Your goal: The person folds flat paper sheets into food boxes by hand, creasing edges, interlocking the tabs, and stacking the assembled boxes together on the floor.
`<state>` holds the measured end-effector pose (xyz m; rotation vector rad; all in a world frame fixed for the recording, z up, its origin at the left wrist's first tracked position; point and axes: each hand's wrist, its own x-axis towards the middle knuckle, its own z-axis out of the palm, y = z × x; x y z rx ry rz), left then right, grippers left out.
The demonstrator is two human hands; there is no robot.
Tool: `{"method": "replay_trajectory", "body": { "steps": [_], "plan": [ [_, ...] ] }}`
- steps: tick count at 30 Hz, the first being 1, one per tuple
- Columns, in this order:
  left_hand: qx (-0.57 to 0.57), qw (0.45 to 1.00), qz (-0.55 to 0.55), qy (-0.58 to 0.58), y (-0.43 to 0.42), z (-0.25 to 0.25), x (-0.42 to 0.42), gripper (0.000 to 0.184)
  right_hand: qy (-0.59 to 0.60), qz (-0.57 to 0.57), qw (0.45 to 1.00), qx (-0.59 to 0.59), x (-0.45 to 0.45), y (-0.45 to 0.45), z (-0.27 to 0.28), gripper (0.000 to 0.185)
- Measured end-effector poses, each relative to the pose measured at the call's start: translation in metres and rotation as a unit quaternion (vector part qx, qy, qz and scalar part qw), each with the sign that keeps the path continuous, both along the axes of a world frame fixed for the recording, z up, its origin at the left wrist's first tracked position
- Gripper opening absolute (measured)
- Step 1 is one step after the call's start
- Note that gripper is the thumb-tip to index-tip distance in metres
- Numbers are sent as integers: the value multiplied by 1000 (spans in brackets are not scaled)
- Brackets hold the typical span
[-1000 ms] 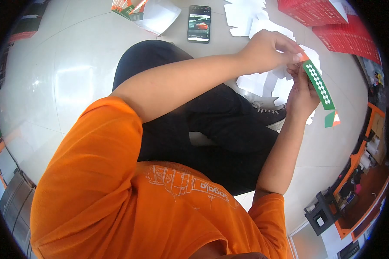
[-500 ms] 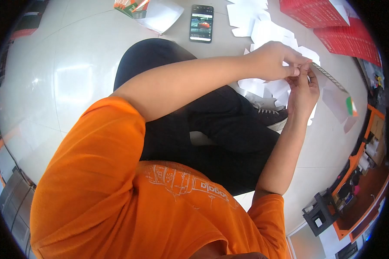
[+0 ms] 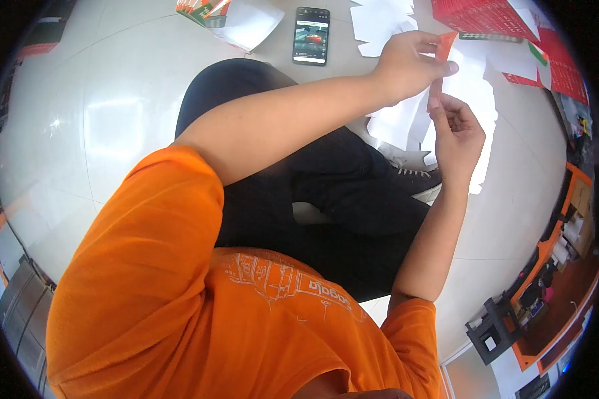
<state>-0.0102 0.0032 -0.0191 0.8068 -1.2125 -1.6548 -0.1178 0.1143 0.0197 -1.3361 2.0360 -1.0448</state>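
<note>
Both hands are raised at the upper right on a thin printed card with an orange strip along its near edge. My left hand pinches the top of the strip between thumb and fingers. Lower down, my right hand grips the strip's bottom end, thumb in front and the other fingers curled. The card's body stretches away to the right, seen partly edge-on, with a green patch near its far corner. White die-cut card pieces lie spread on the floor beneath the hands.
A phone showing a red car lies on the tiled floor. Left of it is a printed card piece. Red printed stacks stand at the upper right. My crossed legs and shoe are below the hands. A black stand is at right.
Both hands have moved apart; the left has gone up and left. The card has swung upward from its lower-right slant, and its orange strip now shows between the hands.
</note>
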Motion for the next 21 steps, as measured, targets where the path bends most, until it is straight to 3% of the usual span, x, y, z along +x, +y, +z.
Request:
{"method": "replay_trajectory", "body": {
  "steps": [5,8,9,12,13,16,20,21],
  "plan": [
    [-29,999,-21,23,-8,0,1,62,-121,-84,989,-15,0,-1,1,29],
    [-275,960,-29,-51,-4,3,1,61,-202,-149,967,-49,-5,-1,4,31],
    [-214,975,-51,-37,5,9,2,54,-210,-160,962,-69,-5,0,6,31],
    [-175,971,-149,-71,9,15,8,41,-233,-179,951,-93,-9,2,5,29],
    [-198,965,-158,-69,9,15,8,32,-235,-184,950,-89,-11,3,6,28],
    [-200,964,-169,-43,8,12,8,30,-312,-159,930,-112,-21,6,2,27],
    [-196,976,-89,-41,5,8,6,31,-421,-128,886,-148,-7,3,18,27],
    [-186,979,-70,-36,4,10,8,32,-387,-117,904,-135,-6,3,18,29]
  ]
}}
